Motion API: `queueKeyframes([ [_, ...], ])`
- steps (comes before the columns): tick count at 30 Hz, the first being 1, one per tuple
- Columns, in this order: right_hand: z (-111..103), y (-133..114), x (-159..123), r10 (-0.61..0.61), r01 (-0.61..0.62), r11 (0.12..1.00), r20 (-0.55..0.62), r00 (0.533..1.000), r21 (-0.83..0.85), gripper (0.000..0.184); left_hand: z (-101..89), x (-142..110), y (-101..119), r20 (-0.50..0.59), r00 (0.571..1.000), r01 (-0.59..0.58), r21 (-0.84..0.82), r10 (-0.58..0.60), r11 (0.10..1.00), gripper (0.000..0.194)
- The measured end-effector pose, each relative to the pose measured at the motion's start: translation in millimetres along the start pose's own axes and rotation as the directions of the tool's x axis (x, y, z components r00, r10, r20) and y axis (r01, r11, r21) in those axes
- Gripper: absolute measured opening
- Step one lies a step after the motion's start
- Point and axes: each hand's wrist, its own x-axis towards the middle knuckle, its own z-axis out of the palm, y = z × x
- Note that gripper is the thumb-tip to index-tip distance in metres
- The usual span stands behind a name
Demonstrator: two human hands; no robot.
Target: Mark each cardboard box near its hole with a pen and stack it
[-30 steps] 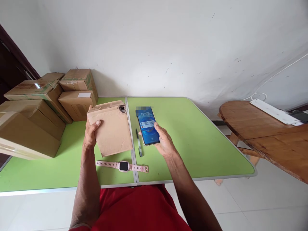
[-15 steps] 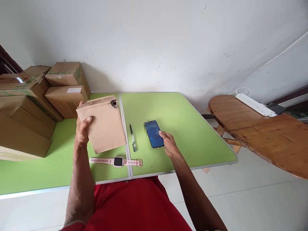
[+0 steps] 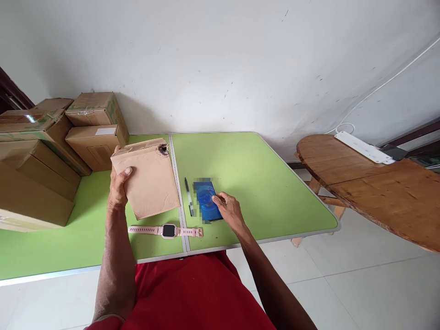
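Note:
My left hand (image 3: 119, 183) is closed on the left side of a small cardboard box (image 3: 153, 183), thumb on its front face. The box is tilted above the table, and a dark, ragged hole shows at its upper right corner. My right hand (image 3: 229, 209) grips the right edge of a smartphone (image 3: 208, 201) with a lit blue screen; its thumb lies on the glass. Part of the phone is pixelated. Just left of the phone is a pen (image 3: 188, 192) with a black upper end. A pink smartwatch (image 3: 168, 231) lies stretched out below the box, across the table's metal seam.
Several cardboard boxes (image 3: 37, 174) are stacked on the left of the green table (image 3: 247, 160). A white wall stands behind it. To the right is a wooden table (image 3: 364, 192) bearing a white power strip (image 3: 364, 147) with a cable.
My right hand has moved the phone left and slightly toward me, close to the pen. The box in my left hand has barely shifted.

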Motion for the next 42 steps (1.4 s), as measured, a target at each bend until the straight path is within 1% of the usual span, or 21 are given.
queueKeyframes([
  [2,4,-8,1,-0.005,0.005,0.998,0.011,1.000,-0.058,0.030,0.3,0,1,-0.003,1.000,0.003,0.006,-0.003,1.000,0.097],
  [7,15,-25,5,-0.007,0.018,0.978,0.050,0.999,-0.206,0.031,-0.8,3,1,0.003,1.000,-0.011,-0.019,0.011,1.000,0.099],
  [13,18,-39,8,0.054,-0.021,0.906,0.067,0.996,-0.424,0.025,-4.8,6,-4,0.010,0.999,-0.035,-0.001,0.035,0.999,0.091],
  [15,18,-44,8,0.076,-0.034,0.874,0.066,0.995,-0.485,0.023,-1.8,5,-4,0.003,0.999,-0.039,-0.011,0.039,0.999,0.091],
  [18,17,-49,7,0.090,-0.032,0.831,0.076,0.993,-0.556,0.021,7.3,0,0,-0.017,1.000,-0.013,-0.019,0.013,1.000,0.100],
  [20,14,-49,8,0.074,-0.002,0.808,0.097,0.993,-0.589,0.021,13.6,-4,2,-0.038,0.999,0.019,0.010,-0.018,1.000,0.109],
  [22,6,-46,10,0.033,0.056,0.787,0.133,0.991,-0.615,0.024,18.1,-9,5,-0.082,0.996,0.042,0.013,-0.041,0.999,0.117],
  [24,-6,-43,16,-0.023,0.125,0.764,0.167,0.986,-0.633,0.028,19.9,-13,9,-0.122,0.991,0.046,-0.004,-0.046,0.999,0.121],
  [26,-18,-46,26,-0.102,0.207,0.753,0.200,0.975,-0.625,0.030,18.9,-18,17,-0.149,0.988,0.030,-0.023,-0.033,0.999,0.122],
  [27,-22,-52,32,-0.172,0.270,0.781,0.221,0.960,-0.563,0.030,17.6,-21,22,-0.162,0.987,0.013,-0.027,-0.017,1.000,0.122],
  [29,-19,-71,39,-0.278,0.365,0.871,0.283,0.918,-0.328,0.034,13.9,-29,35,-0.185,0.982,-0.023,-0.023,0.018,0.999,0.121],
  [30,-13,-83,40,-0.319,0.389,0.906,0.329,0.889,-0.170,0.042,11.8,-34,42,-0.201,0.979,-0.039,-0.022,0.034,0.999,0.120],
  [31,-4,-96,40,-0.356,0.391,0.920,0.393,0.848,-0.009,0.058,9.5,-39,50,-0.219,0.975,-0.052,-0.026,0.045,0.998,0.119],
  [32,8,-109,38,-0.395,0.376,0.916,0.468,0.791,0.138,0.078,7.1,-45,57,-0.245,0.968,-0.062,-0.040,0.050,0.997,0.117],
  [33,22,-121,34,-0.438,0.346,0.899,0.541,0.718,0.269,0.099,4.5,-51,64,-0.276,0.960,-0.067,-0.065,0.046,0.996,0.116],
  [34,35,-131,29,-0.480,0.302,0.875,0.602,0.638,0.378,0.115,1.7,-57,71,-0.313,0.949,-0.069,-0.101,0.034,0.992,0.115],
  [35,49,-140,24,-0.513,0.251,0.853,0.646,0.565,0.458,0.125,-1.3,-64,77,-0.350,0.937,-0.067,-0.143,0.013,0.987,0.113],
  [36,60,-148,18,-0.532,0.201,0.838,0.676,0.510,0.508,0.128,-4.8,-70,82,-0.383,0.924,-0.062,-0.182,-0.013,0.981,0.112],
  [37,70,-153,13,-0.540,0.159,0.829,0.695,0.474,0.536,0.128,-8.6,-76,87,-0.410,0.911,-0.055,-0.212,-0.038,0.976,0.111],
  [39,83,-159,4,-0.546,0.114,0.822,0.714,0.438,0.558,0.122,-17.5,-87,94,-0.446,0.891,-0.033,-0.239,-0.079,0.970,0.108],
  [42,86,-161,-1,-0.555,0.094,0.817,0.729,0.401,0.569,0.113,-33.0,-100,98,-0.470,0.877,0.008,-0.189,-0.097,0.982,0.103],
])
